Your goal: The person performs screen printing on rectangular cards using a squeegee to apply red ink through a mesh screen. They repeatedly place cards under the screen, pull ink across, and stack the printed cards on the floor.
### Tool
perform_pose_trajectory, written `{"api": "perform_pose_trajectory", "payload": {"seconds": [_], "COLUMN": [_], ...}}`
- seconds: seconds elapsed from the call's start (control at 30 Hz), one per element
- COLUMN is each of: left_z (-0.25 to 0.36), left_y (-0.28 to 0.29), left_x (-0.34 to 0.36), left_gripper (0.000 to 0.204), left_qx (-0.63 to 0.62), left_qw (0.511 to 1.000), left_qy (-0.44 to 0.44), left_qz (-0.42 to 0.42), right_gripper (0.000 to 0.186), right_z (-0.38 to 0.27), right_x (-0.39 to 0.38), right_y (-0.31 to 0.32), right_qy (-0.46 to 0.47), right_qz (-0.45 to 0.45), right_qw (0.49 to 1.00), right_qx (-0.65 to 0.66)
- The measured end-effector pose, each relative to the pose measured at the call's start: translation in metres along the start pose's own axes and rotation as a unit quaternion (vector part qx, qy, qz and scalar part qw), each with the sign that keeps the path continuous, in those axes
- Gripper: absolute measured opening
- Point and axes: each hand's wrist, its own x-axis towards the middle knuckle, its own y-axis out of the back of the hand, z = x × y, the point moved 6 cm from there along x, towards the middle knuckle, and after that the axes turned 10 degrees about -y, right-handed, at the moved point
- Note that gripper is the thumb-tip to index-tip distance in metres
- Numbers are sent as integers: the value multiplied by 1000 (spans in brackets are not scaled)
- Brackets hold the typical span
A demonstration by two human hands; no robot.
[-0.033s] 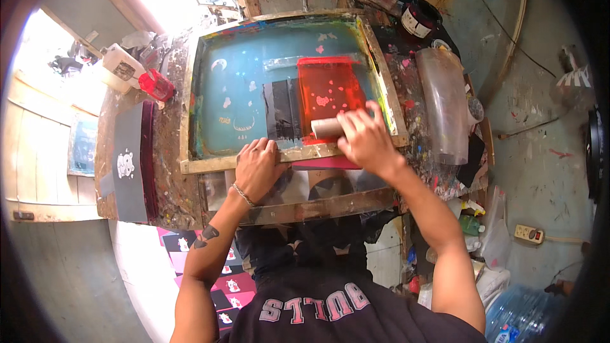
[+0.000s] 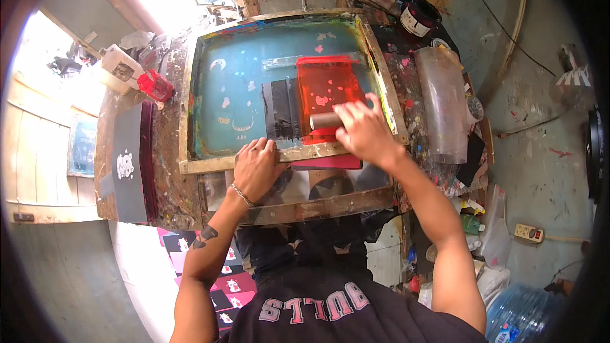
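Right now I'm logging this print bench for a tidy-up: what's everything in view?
Printing screen: one, teal mesh in wooden frame, bench centre.
Red ink patch: one, on the mesh, right half.
Squeegee: one, pale handle, at the ink's near edge.
Black sheets: one stack, white print on top, bench left.
Red container: one, left of the frame.
Ink can: one, black, back right.
Clear plastic roll: one, right of the frame.
Water jug: one, blue, floor right.
Left hand: on the frame's near rail.
Right hand: gripping the squeegee.

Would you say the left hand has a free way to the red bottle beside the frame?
Probably yes: the left hand rests on the frame holding nothing, and only bare, paint-stained bench lies between it and the red bottle.
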Motion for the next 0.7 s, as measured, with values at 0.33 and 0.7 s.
{"api": "perform_pose_trajectory", "payload": {"seconds": [0.33, 0.7], "left_z": [-1, -3], "left_y": [-3, 2], "left_x": [11, 16], "left_gripper": [42, 42], "left_qx": [8, -10], "left_qw": [1000, 999], "left_qy": [-5, 11], "left_qz": [-27, -48], "right_gripper": [36, 39], "right_z": [14, 63], "right_x": [33, 159], "right_y": [-10, -19], "right_qy": [-3, -2], "right_qz": [-158, 19], "right_qw": [986, 1000], "right_qx": [47, 0]}}
